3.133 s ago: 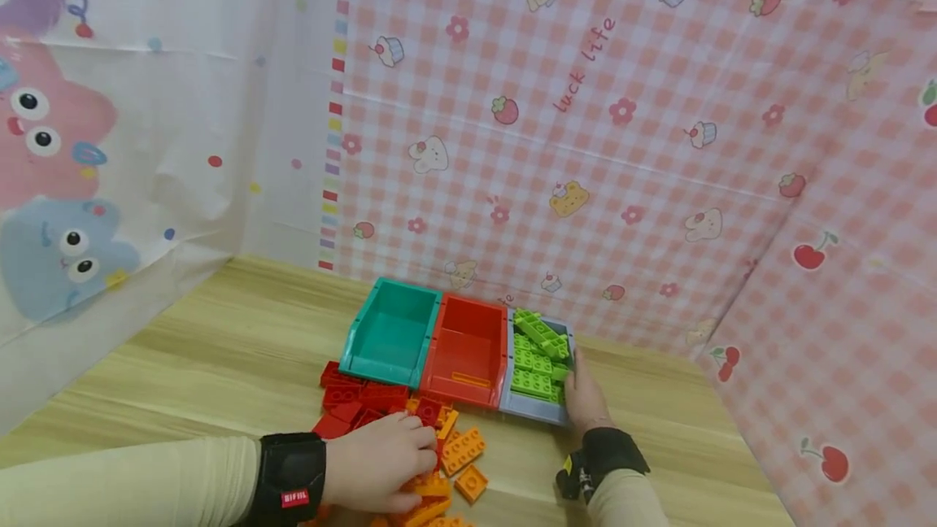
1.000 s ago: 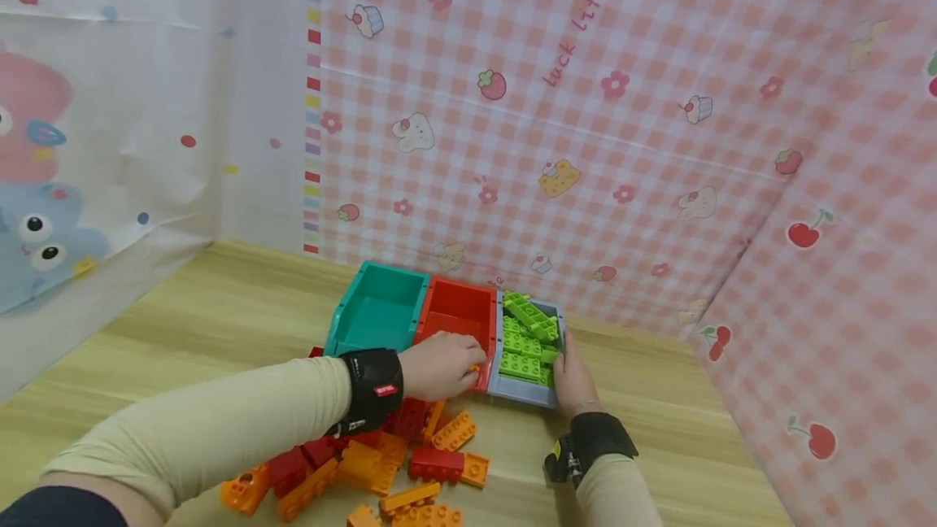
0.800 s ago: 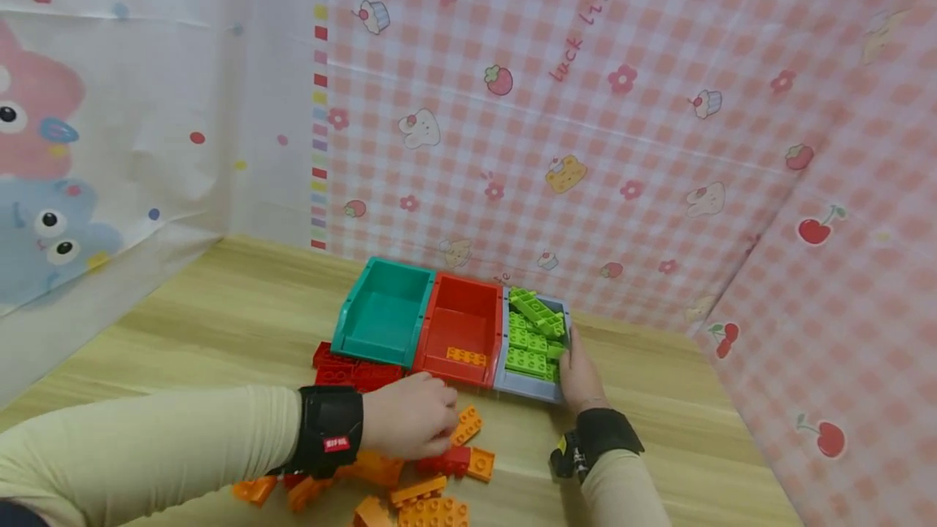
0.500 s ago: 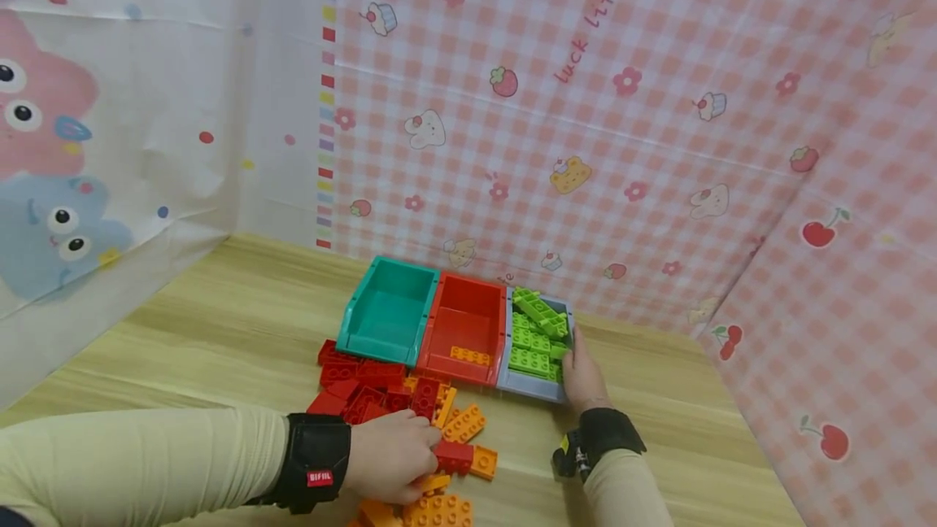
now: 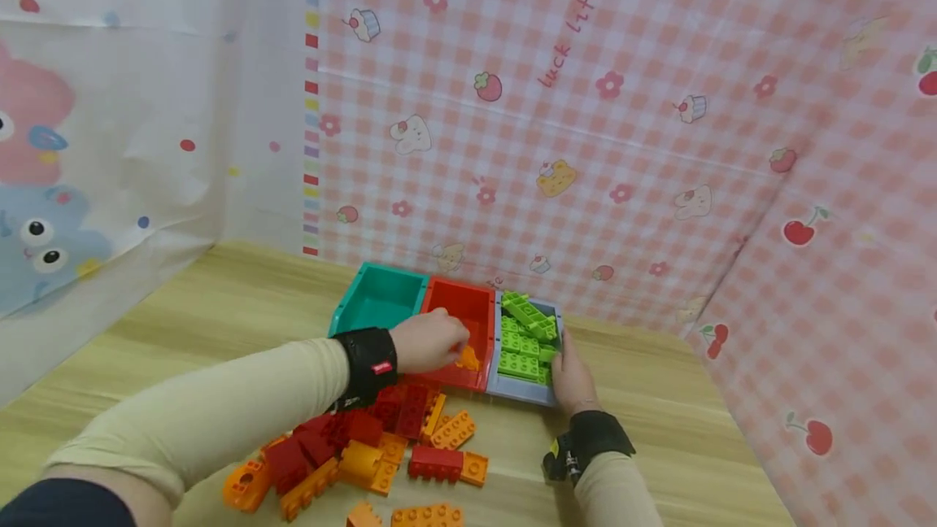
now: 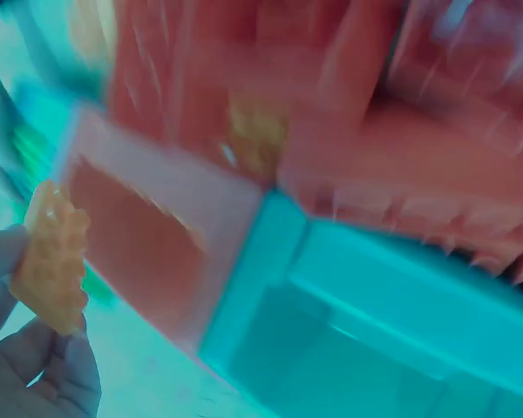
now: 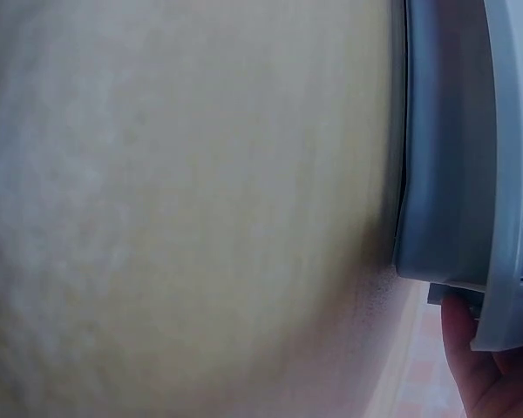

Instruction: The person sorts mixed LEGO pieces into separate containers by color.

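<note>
In the left wrist view, my left hand (image 6: pixel 44 370) pinches an orange studded brick (image 6: pixel 54 261) between thumb and fingers. The head view has my left hand (image 5: pixel 430 340) over the front of the red bin (image 5: pixel 479 332), with orange showing just below the fingers. My right hand (image 5: pixel 574 376) holds the right side of the grey bin (image 5: pixel 523 390), which contains several green bricks (image 5: pixel 520 364). In the right wrist view, the fingers of my right hand (image 7: pixel 484 374) touch the edge of the grey bin (image 7: pixel 453 148).
A teal bin (image 5: pixel 381 299) adjoins the red bin on the left. Red bricks (image 5: pixel 435 463) and orange bricks (image 5: pixel 454 429) lie loose on the wooden table (image 5: pixel 659 421) in front of the bins. A checked cloth (image 5: pixel 586 128) hangs behind them.
My left hand has moved from the loose bricks up and forward to the red bin, now with an orange brick pinched in it. My right hand remains on the grey bin.
</note>
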`<act>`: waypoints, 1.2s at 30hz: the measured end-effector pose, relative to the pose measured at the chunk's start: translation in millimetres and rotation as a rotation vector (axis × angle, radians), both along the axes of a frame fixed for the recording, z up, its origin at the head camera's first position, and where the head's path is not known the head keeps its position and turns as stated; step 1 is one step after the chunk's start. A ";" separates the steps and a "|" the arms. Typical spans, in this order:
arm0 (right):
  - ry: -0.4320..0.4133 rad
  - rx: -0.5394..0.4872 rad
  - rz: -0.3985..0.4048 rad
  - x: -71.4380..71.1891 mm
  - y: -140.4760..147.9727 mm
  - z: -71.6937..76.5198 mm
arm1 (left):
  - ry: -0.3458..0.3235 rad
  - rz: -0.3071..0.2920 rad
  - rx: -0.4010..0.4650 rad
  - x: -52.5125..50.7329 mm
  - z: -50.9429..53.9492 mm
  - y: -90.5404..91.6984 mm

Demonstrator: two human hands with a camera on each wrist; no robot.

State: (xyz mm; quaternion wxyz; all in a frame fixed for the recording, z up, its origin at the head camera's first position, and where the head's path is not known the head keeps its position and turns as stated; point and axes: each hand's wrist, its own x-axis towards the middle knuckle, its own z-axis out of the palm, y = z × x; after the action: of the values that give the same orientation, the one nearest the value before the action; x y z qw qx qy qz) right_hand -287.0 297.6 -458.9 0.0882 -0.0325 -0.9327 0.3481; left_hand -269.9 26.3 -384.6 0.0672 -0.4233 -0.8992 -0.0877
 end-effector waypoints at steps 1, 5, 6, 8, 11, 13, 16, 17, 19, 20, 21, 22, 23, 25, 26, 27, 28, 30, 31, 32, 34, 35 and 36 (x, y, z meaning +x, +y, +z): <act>-0.002 0.000 0.000 0.0 -1.6 -1.6 | 0.032 0.051 -0.006 -10.7 -3.3 3.8; -0.012 0.001 0.001 1.7 -9.0 -7.4 | 0.060 0.198 -0.088 -41.2 -20.3 17.3; -0.016 0.000 0.001 2.4 -10.6 -8.3 | 0.059 0.213 -0.107 -46.2 -25.3 20.0; -0.020 -0.006 0.002 3.4 -13.4 -9.1 | 0.049 0.236 -0.129 -52.6 -34.4 24.6; -0.032 -0.020 0.000 3.4 -15.5 -8.7 | 0.006 0.234 -0.144 -58.3 -46.7 28.6; -0.036 -0.031 -0.001 3.5 -16.8 -7.7 | -0.035 0.231 -0.135 -60.4 -51.0 29.8; -0.039 -0.038 -0.004 3.6 -17.2 -6.0 | -0.096 0.238 -0.139 -63.3 -53.6 30.8; -0.040 -0.038 -0.006 3.6 -16.9 -5.5 | -0.119 0.244 -0.138 -63.6 -53.3 31.1; -0.035 -0.035 -0.008 3.8 -16.4 -4.4 | -0.158 0.258 -0.142 -63.5 -52.1 31.8; -0.033 -0.029 -0.008 3.8 -15.8 -4.1 | -0.168 0.258 -0.150 -63.2 -51.9 32.1; -0.035 -0.028 -0.011 3.7 -15.5 -4.0 | -0.178 0.257 -0.154 -62.6 -51.5 32.4; -0.036 -0.030 -0.012 3.6 -15.1 -3.9 | -0.180 0.254 -0.151 -61.9 -51.4 32.8; -0.038 -0.034 -0.012 3.1 -14.6 -4.2 | -0.186 0.252 -0.150 -61.3 -51.6 33.3; -0.042 -0.043 -0.012 2.5 -13.6 -4.5 | -0.190 0.251 -0.144 -59.7 -51.5 34.5; -0.043 -0.044 -0.010 2.2 -12.9 -4.8 | -0.195 0.251 -0.141 -58.9 -50.9 35.2; -0.046 -0.047 -0.010 2.0 -12.2 -4.9 | -0.194 0.247 -0.141 -57.8 -49.4 35.9; -0.046 -0.044 -0.009 1.5 -11.2 -5.3 | -0.194 0.241 -0.140 -56.5 -47.4 36.6; -0.038 -0.038 -0.007 1.5 -9.0 -5.1 | -0.186 0.214 -0.141 -52.0 -40.9 37.6; -0.032 -0.034 -0.008 1.4 -7.6 -4.8 | -0.166 0.191 -0.140 -49.0 -36.8 37.9; -0.030 -0.033 -0.010 1.3 -6.1 -4.4 | -0.128 0.161 -0.152 -44.8 -32.3 37.8; -0.024 -0.020 -0.013 0.9 -2.5 -3.6 | -0.002 0.086 -0.184 -34.0 -24.1 36.8; -0.020 -0.017 -0.014 0.8 -0.6 -3.0 | 0.074 0.055 -0.208 -27.5 -21.3 36.5; -0.019 -0.010 -0.015 0.7 1.2 -2.3 | 0.152 0.028 -0.236 -19.8 -18.5 36.1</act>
State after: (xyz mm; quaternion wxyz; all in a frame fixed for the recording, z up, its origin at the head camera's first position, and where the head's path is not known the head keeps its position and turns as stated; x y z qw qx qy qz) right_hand -286.3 298.8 -461.2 0.0820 -0.0432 -0.9316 0.3516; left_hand -289.7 62.4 -403.1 0.0858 -0.4209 -0.9016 0.0521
